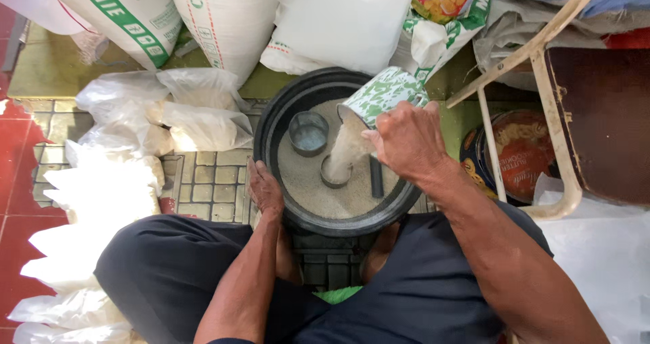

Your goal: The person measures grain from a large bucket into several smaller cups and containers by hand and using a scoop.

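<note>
Dark-trousered knees (176, 276) fill the foreground above a black basin (271, 124) of rice on the tiled floor. Right hand (406, 141) grips a green-patterned mug (382, 93), tilted and pouring grain into a small tin (336, 173); the stream looks wider than the tin, so rice could well overflow it. Left hand (263, 188) rests loosely curled on the basin's rim. A second tin (309, 133) stands beside. The mug's handle is hidden, and the sacks (223, 19) are cut off.
</note>
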